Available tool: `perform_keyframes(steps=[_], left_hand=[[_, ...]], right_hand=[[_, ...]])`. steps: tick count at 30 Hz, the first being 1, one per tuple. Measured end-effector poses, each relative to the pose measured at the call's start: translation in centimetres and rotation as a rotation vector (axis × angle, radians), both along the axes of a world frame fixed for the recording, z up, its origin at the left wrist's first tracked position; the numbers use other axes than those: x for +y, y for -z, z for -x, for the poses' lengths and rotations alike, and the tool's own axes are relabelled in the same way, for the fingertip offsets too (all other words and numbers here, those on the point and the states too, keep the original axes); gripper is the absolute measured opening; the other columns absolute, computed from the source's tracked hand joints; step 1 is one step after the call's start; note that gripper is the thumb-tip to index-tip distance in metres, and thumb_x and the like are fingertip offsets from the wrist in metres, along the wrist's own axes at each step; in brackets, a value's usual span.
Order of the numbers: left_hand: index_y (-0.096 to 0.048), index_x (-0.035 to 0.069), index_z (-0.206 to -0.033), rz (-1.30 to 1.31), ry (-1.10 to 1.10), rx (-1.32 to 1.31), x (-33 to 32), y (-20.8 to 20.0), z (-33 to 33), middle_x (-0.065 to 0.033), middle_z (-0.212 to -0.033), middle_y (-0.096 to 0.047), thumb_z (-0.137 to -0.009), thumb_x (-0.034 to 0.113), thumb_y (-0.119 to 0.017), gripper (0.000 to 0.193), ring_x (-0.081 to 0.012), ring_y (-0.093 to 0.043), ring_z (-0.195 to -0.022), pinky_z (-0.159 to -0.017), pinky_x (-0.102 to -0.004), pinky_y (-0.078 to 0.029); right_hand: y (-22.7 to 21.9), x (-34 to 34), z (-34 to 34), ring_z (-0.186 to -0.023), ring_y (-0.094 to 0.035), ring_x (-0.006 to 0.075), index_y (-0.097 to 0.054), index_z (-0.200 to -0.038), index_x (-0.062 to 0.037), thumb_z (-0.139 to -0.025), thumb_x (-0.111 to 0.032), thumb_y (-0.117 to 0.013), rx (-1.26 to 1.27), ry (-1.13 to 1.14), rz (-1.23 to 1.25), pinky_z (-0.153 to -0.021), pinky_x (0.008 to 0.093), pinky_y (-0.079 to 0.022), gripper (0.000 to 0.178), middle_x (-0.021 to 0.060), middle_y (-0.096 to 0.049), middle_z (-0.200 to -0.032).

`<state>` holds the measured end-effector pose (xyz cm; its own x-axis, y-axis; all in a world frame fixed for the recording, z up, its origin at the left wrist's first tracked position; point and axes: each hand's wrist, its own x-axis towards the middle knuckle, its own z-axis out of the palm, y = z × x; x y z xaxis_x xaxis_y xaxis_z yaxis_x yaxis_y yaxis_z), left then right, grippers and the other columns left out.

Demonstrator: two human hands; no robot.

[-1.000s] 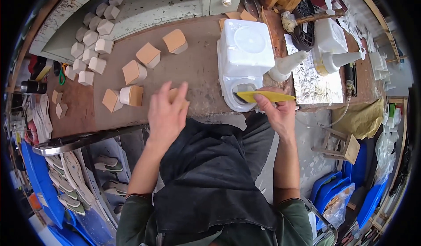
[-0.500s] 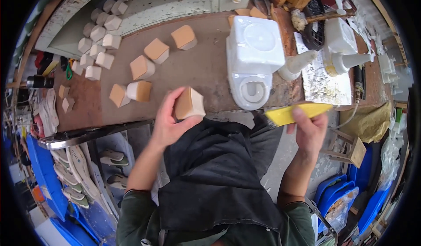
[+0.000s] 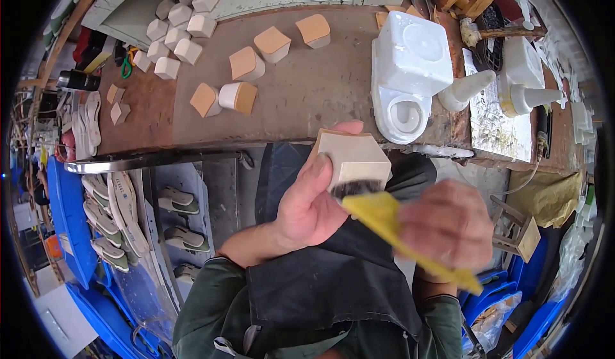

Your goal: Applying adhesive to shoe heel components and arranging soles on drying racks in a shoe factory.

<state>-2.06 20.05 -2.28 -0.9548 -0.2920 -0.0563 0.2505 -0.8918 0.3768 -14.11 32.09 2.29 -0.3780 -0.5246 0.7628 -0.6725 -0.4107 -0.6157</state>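
My left hand [image 3: 311, 205] grips a cream shoe heel block [image 3: 364, 155] with a tan edge, held in front of the bench over my lap. In my right hand [image 3: 448, 224], smeared by motion, is a yellow-handled brush [image 3: 375, 215]. Its dark bristles lie against the lower part of the block. Several more heel blocks stand on the bench with tan faces up, among them one heel block [image 3: 272, 44] in the middle and a tipped heel block [image 3: 237, 97] showing its pale side.
White glue pot [image 3: 410, 51] at the bench's front right, with nozzle bottles [image 3: 466, 90] beside it. A hammer [image 3: 506, 32] lies behind. Pale heel blocks [image 3: 179, 16] stand in rows at the back left, near green scissors [image 3: 127, 65]. Shoes [image 3: 178, 200] sit on a rack below.
My left hand has brought the heel block right and nearer to me, turning it. My right hand has moved the brush in so its bristles meet the block. The view has shifted.
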Motion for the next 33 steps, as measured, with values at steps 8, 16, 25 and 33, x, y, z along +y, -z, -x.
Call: perform_keyframes(steps=[8,16,25,33], left_hand=[[-0.025,0.004,-0.134,-0.118,0.130,0.143,0.2,-0.3,-1.1,-0.0115,-0.118,-0.048,-0.091,0.034,-0.047,0.056,-0.0184,-0.055,-0.093,-0.063,-0.0293,-0.047],[-0.024,0.007,-0.132,0.000,0.127,0.048,-0.2,-1.2,-1.5,-0.0126,-0.109,-0.049,-0.087,0.053,-0.042,0.067,-0.0238,-0.054,-0.086,-0.064,-0.0320,-0.047],[-0.031,0.006,-0.131,-0.187,0.281,0.071,-1.1,-1.4,-2.3,-0.0115,-0.118,-0.050,-0.092,0.038,-0.042,0.051,-0.0215,-0.055,-0.106,-0.078,-0.0327,-0.051],[-0.040,0.003,-0.116,0.103,-0.043,-0.109,-5.2,-1.5,-4.2,-0.0112,-0.101,-0.054,-0.088,0.034,-0.049,0.043,-0.0233,-0.055,-0.075,-0.058,-0.0322,-0.044]], right_hand=[[-1.9,-0.4,-0.2,-0.049,-0.059,0.0200,-0.065,-0.073,0.0033,-0.065,-0.010,-0.074,-0.348,0.085,-0.046,-0.048,0.0266,-0.047,0.018,0.0137,-0.063,-0.066],[-1.8,1.6,-0.8,-0.047,-0.056,0.0166,-0.062,-0.074,0.0044,-0.068,-0.007,-0.070,-0.609,0.224,-0.076,-0.046,0.0253,-0.045,0.015,0.0147,-0.063,-0.066],[-5.5,1.6,4.2,-0.058,-0.056,0.0111,-0.069,-0.082,-0.0066,-0.070,-0.015,-0.074,0.356,-0.705,-0.256,-0.047,0.0207,-0.042,0.015,0.0074,-0.064,-0.081],[-4.8,-0.6,5.4,-0.047,-0.049,0.0145,-0.066,-0.071,-0.0029,-0.061,-0.011,-0.068,0.375,-0.604,-0.148,-0.040,0.0231,-0.031,0.013,0.0074,-0.060,-0.066]])
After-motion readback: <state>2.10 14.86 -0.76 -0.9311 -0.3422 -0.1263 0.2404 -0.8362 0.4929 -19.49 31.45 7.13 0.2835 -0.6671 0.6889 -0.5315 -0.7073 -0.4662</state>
